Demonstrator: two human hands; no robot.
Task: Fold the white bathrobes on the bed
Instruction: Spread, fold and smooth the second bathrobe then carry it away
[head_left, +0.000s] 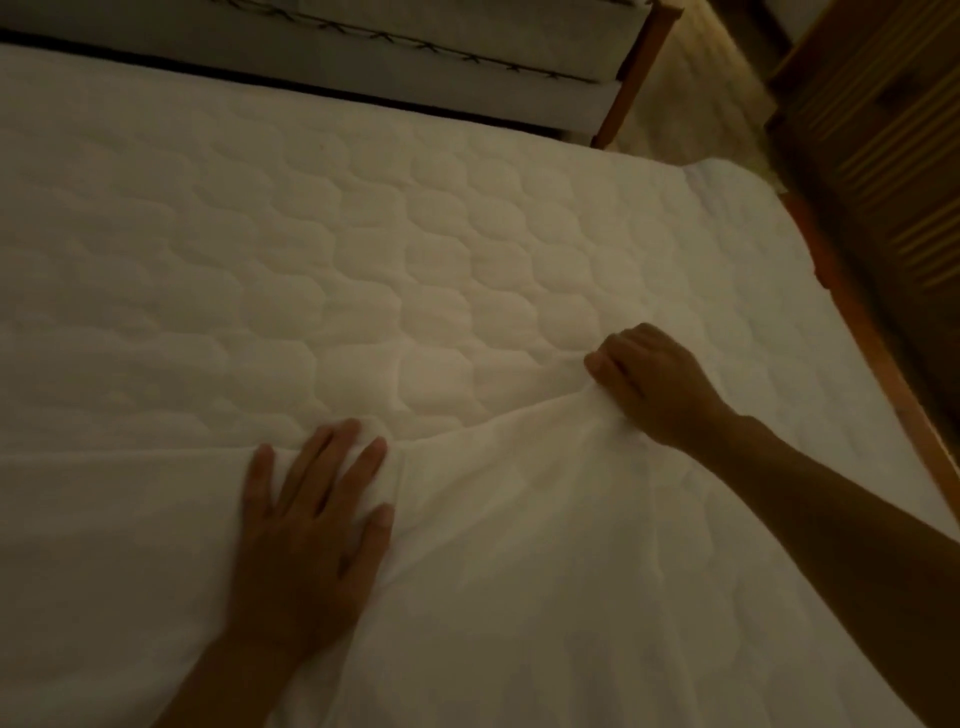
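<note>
A white bathrobe (519, 545) lies spread flat over the near part of the quilted white mattress (363, 234). My left hand (311, 525) presses down on the robe near its upper edge, fingers straight and spread. Farther right, my right hand (654, 379) pinches a bunched bit of the robe's upper edge, pulling the cloth taut into a ridge between the two hands. The light is dim, and the robe's outline is hard to tell from the mattress.
A wooden bed frame (883, 374) runs along the mattress's right side. A second bed with a grey mattress (467, 67) stands beyond the far edge. Wooden slatted furniture (883, 156) is at the upper right.
</note>
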